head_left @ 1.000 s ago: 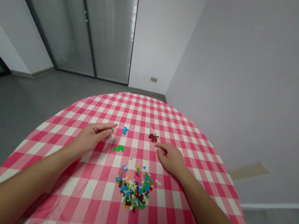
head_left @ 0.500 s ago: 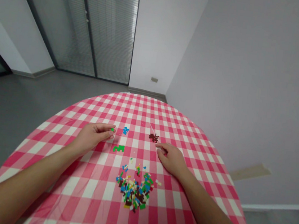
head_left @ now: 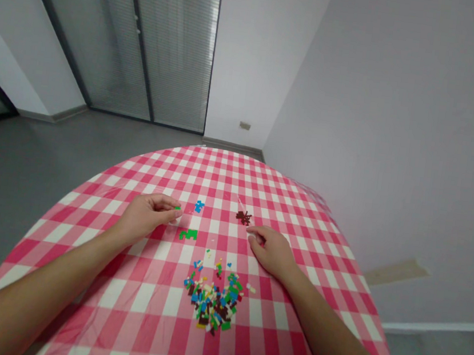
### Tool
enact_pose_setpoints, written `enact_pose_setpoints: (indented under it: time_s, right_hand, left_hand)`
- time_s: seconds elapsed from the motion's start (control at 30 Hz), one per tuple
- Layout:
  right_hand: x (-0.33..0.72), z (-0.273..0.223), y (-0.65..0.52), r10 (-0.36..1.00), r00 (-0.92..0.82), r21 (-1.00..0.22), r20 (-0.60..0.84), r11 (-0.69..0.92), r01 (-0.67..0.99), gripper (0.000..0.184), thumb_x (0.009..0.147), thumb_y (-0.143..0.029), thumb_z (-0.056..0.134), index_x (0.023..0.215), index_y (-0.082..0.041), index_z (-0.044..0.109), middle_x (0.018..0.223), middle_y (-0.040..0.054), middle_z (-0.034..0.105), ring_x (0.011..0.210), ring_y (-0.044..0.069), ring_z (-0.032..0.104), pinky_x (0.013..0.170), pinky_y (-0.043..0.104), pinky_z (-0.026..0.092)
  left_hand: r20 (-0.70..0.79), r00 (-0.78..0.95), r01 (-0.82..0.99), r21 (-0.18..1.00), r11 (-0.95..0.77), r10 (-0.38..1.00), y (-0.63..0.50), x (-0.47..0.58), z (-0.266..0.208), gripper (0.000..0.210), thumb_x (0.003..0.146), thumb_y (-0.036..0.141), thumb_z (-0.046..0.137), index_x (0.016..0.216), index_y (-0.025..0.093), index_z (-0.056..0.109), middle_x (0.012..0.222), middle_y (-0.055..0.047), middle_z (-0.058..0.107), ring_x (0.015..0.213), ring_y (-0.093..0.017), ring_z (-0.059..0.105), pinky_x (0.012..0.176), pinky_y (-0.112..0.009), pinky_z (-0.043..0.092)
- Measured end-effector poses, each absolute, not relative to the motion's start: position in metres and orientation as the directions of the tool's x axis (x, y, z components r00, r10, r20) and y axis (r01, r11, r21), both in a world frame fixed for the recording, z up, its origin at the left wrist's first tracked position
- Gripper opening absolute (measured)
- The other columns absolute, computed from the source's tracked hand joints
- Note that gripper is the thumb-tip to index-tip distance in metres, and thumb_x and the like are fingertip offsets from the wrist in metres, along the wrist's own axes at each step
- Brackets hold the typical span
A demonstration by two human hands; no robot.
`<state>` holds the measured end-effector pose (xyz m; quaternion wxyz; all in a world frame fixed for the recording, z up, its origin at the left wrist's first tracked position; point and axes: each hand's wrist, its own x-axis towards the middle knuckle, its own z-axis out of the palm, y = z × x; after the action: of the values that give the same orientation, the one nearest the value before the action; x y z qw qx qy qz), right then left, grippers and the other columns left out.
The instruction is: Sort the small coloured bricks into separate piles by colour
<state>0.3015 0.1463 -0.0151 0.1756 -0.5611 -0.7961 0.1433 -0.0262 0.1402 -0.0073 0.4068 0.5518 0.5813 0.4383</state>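
My left hand (head_left: 148,217) pinches a small green toy brick (head_left: 177,208) between thumb and fingers, just above the cloth. Right of it lies a little group of blue bricks (head_left: 199,206). Nearer to me, a cluster of green bricks (head_left: 189,234) rests below my left fingertips. My right hand (head_left: 270,249) is low at the table, its thumb and index finger drawn near each other. Anything between them is too small to make out. Dark brown bricks (head_left: 243,217) are heaped just beyond its fingertips.
A large mixed pile of small coloured bricks (head_left: 213,304) spreads over the near middle of the round table. A red-and-white checked cloth (head_left: 130,302) covers the table. Beyond stand a glass partition (head_left: 170,48) with blinds and a plain wall (head_left: 381,132).
My left fingers have shifted slightly around the green brick, which now sits a little lower in the pinch. My right hand and the brick groups have hardly moved.
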Motion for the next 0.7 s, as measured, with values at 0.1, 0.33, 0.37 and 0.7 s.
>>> enact_pose_setpoints:
  time_s: [0.1, 0.33, 0.37, 0.7]
  right_hand:
    - [0.302, -0.014, 0.146, 0.945, -0.303, -0.424, 0.120, 0.325, 0.845, 0.032, 0.088, -0.026, 0.050, 0.112, -0.020, 0.071, 0.111, 0.0079, 0.072, 0.097, 0.024, 0.067, 0.084, 0.037, 0.053]
    - [0.301, -0.014, 0.146, 0.947, -0.303, -0.426, 0.106, 0.319, 0.847, 0.033, 0.087, -0.024, 0.050, 0.112, -0.020, 0.070, 0.112, 0.0082, 0.072, 0.098, 0.024, 0.067, 0.085, 0.037, 0.052]
    - [0.301, -0.014, 0.146, 0.947, -0.303, -0.426, 0.106, 0.319, 0.847, 0.032, 0.087, -0.025, 0.050, 0.113, -0.020, 0.070, 0.112, 0.0081, 0.072, 0.099, 0.024, 0.067, 0.085, 0.037, 0.052]
    - [0.301, -0.015, 0.146, 0.949, -0.298, -0.429, 0.101, 0.312, 0.848, 0.032, 0.088, -0.024, 0.051, 0.113, -0.018, 0.070, 0.112, 0.0080, 0.072, 0.097, 0.024, 0.067, 0.085, 0.036, 0.052]
  left_hand:
    - [0.063, -0.015, 0.378, 0.924, -0.053, 0.998, 0.141, -0.029, -0.008, 0.023, 0.072, 0.039, 0.075, 0.078, 0.018, 0.070, 0.073, -0.005, 0.072, 0.064, -0.018, 0.065, 0.060, -0.028, 0.050]
    - [0.032, 0.113, 0.632, 0.769, -0.096, 0.993, 0.143, -0.036, -0.005, 0.020, 0.077, 0.040, 0.071, 0.078, 0.021, 0.076, 0.078, -0.006, 0.074, 0.068, -0.021, 0.065, 0.061, -0.030, 0.047]
    - [0.020, 0.133, 0.646, 0.756, -0.102, 0.991, 0.144, -0.037, -0.006, 0.019, 0.078, 0.040, 0.070, 0.079, 0.022, 0.076, 0.081, -0.006, 0.075, 0.071, -0.022, 0.066, 0.063, -0.031, 0.047]
    - [0.040, 0.349, 0.650, 0.710, -0.272, 0.936, 0.148, -0.041, -0.017, 0.025, 0.085, 0.040, 0.062, 0.098, 0.024, 0.078, 0.084, -0.007, 0.068, 0.079, -0.023, 0.062, 0.071, -0.035, 0.047]
